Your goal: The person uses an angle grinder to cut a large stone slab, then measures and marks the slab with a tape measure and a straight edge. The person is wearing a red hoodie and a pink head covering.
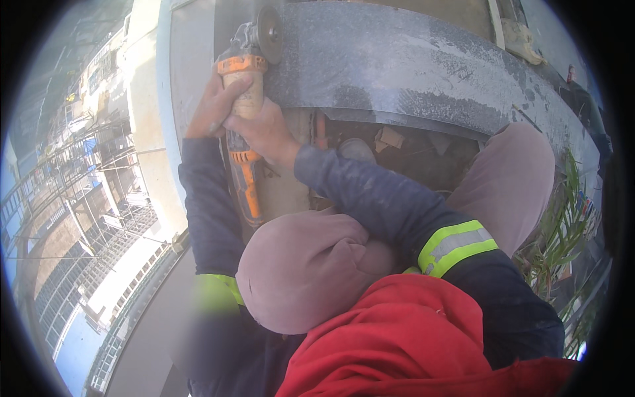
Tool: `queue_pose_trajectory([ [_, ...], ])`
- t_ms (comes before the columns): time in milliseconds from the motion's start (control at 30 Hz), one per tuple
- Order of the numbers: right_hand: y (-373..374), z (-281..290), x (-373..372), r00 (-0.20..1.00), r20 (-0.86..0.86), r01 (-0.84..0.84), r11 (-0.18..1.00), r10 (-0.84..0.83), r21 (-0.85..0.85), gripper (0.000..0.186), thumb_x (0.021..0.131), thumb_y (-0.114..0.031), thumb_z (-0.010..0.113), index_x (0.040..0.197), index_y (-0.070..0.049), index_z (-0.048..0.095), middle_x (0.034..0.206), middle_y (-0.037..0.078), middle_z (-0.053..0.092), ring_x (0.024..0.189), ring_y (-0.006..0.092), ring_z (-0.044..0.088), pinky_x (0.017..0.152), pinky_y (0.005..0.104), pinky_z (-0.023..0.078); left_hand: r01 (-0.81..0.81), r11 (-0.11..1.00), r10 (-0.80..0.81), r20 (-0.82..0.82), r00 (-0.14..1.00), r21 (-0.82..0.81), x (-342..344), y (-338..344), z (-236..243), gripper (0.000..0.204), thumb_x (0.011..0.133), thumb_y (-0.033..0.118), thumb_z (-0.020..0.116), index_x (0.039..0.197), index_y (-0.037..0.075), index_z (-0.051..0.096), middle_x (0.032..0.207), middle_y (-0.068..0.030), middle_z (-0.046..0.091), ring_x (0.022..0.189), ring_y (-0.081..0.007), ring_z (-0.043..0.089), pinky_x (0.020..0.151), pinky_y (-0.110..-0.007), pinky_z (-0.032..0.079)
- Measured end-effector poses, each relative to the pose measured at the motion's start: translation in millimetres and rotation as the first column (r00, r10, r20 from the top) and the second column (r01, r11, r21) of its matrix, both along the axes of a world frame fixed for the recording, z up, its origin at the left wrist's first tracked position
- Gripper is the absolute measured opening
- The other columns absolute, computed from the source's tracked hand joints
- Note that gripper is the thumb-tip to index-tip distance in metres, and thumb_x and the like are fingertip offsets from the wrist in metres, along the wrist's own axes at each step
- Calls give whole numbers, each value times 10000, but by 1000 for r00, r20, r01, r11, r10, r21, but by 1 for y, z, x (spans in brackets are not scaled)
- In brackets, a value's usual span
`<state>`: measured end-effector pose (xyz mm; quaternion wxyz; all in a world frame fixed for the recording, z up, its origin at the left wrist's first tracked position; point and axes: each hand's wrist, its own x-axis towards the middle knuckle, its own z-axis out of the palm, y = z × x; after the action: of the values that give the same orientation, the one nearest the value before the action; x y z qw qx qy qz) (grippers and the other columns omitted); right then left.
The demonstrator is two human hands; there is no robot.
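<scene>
Evidently both sets of fingers are clenched around one tool: the left hand (215, 102) wraps the grinder (251, 101) from its left, with its thumb laid over the body, while the right hand (272, 132) grips just below from the other side. Beyond them, the round disc (270, 36) stands on edge at the left end of the long grey slab (403, 56); whether it touches or spins, I cannot tell. Work seems partway along: much of the slab's face is pale and scuffed, with darker patches remaining, yet no clear cut line shows, so what is done or left is hard to measure. Further back, the left sleeve (211, 198) runs nearly straight up, whereas the right sleeve (370, 182) slants leftward across, between the person's two bent knees.
</scene>
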<state>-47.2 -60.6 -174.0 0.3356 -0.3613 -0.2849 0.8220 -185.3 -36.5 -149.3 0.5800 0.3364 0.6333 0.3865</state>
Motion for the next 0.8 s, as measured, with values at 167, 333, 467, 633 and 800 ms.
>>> queue_pose_trajectory([
  [167,-1,-2,0,1000,4,-5,1000,5,18,475,892,-159,761,1284,29,570,1122,75,670,1007,137,666,863,308,550,-14,1000,13,27,1000,18,2,-1,-1,632,980,201,712,1476,-25,392,1316,-150,583,1148,-207,626,931,-339,559],
  [333,-3,-1,2,1000,-5,-28,999,28,21,482,899,-159,747,1297,30,549,1130,81,667,1018,143,668,870,311,554,0,1000,0,-1,1000,19,2,-5,0,621,997,220,693,1485,-18,391,1311,-152,586,1117,-193,637,910,-332,563],
  [467,-6,0,3,999,-6,-37,999,37,13,493,901,-163,743,1305,30,536,1133,84,666,1023,146,668,872,310,554,3,1000,-3,0,1000,22,2,-8,0,612,997,225,693,1476,-21,400,1306,-152,587,1113,-191,637,912,-328,559],
  [633,-10,-7,1,1000,3,-6,999,6,31,529,853,-157,764,1247,88,510,1104,144,673,986,187,696,831,316,577,24,1000,-24,-12,1000,8,6,-9,7,606,997,219,688,1474,-23,403,1302,-152,590,1112,-192,636,913,-328,558],
  [800,-13,-1,5,1000,4,-2,999,2,49,528,852,-166,770,1245,81,520,1108,144,675,981,185,695,824,316,578,9,1000,-9,10,1000,2,5,-15,6,601,997,209,687,1475,-23,406,1311,-151,590,1126,-195,632,922,-330,555],
])
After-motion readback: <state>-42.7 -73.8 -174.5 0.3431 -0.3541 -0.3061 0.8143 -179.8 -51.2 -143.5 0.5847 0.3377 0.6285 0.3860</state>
